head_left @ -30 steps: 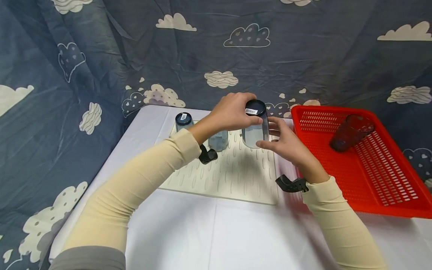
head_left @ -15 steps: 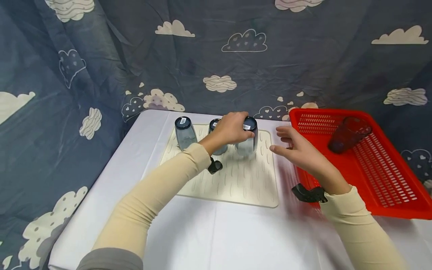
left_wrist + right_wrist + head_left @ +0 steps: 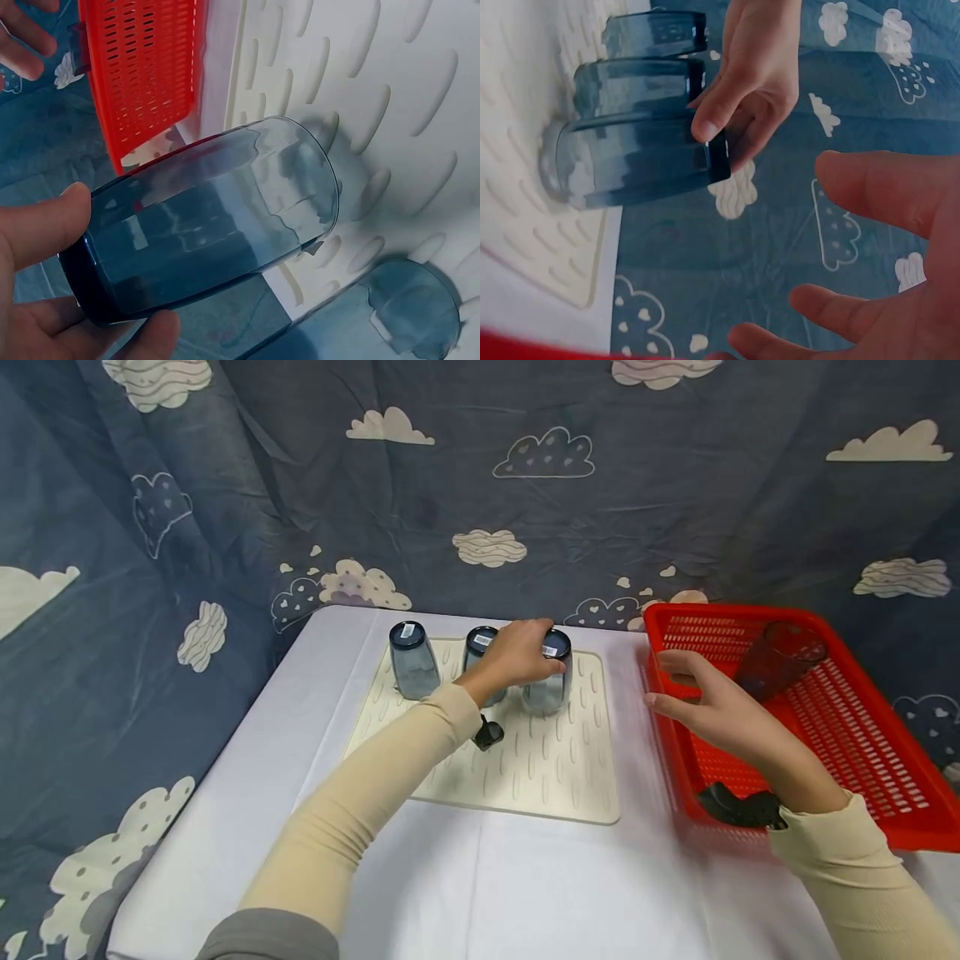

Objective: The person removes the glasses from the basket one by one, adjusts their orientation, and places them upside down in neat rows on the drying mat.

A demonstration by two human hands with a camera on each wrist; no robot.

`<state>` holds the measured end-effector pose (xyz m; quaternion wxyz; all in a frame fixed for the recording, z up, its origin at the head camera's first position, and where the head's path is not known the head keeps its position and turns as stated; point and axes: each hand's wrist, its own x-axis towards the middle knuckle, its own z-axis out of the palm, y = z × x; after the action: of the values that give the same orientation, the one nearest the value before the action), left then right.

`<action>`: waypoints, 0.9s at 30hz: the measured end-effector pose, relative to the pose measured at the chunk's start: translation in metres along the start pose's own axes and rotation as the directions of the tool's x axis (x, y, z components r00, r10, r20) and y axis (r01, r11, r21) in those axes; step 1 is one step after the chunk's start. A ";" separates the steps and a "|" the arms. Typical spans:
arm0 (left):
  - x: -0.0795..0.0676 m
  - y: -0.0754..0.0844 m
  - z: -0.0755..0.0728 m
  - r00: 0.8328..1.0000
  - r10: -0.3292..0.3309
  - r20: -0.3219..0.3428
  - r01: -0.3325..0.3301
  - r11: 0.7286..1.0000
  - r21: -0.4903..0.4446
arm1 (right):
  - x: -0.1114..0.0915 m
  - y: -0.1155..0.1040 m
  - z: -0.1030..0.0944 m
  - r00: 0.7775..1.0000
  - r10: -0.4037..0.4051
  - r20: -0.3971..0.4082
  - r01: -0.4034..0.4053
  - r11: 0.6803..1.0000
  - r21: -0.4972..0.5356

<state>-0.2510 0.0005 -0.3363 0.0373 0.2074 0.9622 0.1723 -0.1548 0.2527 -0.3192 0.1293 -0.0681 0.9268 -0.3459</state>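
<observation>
My left hand (image 3: 516,653) grips the base of an upside-down blue drinking glass (image 3: 547,689), thumb on one side and fingers on the other. In the left wrist view this glass (image 3: 210,217) has its rim down at the ribbed cream mat (image 3: 420,90). Two more glasses of the same kind, a middle one (image 3: 480,642) partly hidden by the left hand and a left one (image 3: 414,668), stand upside down on the mat. My right hand (image 3: 720,706) holds nothing; its fingers are spread and relaxed over the near left side of the red basket (image 3: 667,727).
Inside the red basket another glass (image 3: 776,660) leans against the far right wall. The mat lies on a white-covered table (image 3: 420,877). A dark cloud-print cloth (image 3: 420,485) hangs behind and to the left.
The glass has come down onto the mat in the left hand's grip. The right hand has let go of it and moved right, toward the basket.
</observation>
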 end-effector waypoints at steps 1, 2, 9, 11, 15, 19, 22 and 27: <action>0.001 0.001 0.002 1.000 0.011 0.001 -0.011 1.000 -0.005 | -0.002 0.002 -0.002 1.000 0.002 0.001 -0.002 1.000 -0.006; 0.001 0.001 0.003 1.000 0.020 0.004 -0.020 1.000 -0.008 | -0.003 0.005 -0.003 1.000 0.004 0.004 -0.004 1.000 -0.011; 0.006 0.004 0.012 1.000 0.029 -0.006 -0.029 1.000 -0.011 | -0.013 0.021 -0.021 0.999 -0.017 -0.039 0.016 1.000 -0.025; 0.007 0.004 0.014 1.000 0.026 -0.015 -0.026 1.000 -0.009 | -0.015 0.025 -0.027 0.999 -0.020 -0.050 0.018 0.999 -0.033; 0.010 0.006 0.016 1.000 0.017 -0.015 -0.017 1.000 -0.013 | -0.019 0.034 -0.036 0.997 -0.018 -0.071 0.015 0.999 -0.040; 0.013 0.008 0.017 1.000 0.008 -0.012 -0.008 1.000 -0.023 | -0.022 0.043 -0.042 0.996 -0.027 -0.088 0.022 0.998 -0.060; 0.015 0.008 0.018 1.000 0.004 -0.011 -0.004 1.000 -0.024 | -0.023 0.048 -0.044 0.996 -0.027 -0.084 0.021 0.997 -0.068; 0.018 0.009 0.020 1.000 0.003 -0.003 -0.003 0.999 -0.034 | -0.024 0.054 -0.045 0.996 -0.029 -0.090 0.022 0.997 -0.076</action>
<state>-0.2613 0.0216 -0.3522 0.0389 0.2080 0.9588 0.1893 -0.1471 0.3268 -0.3177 0.0799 -0.0687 0.9432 -0.3150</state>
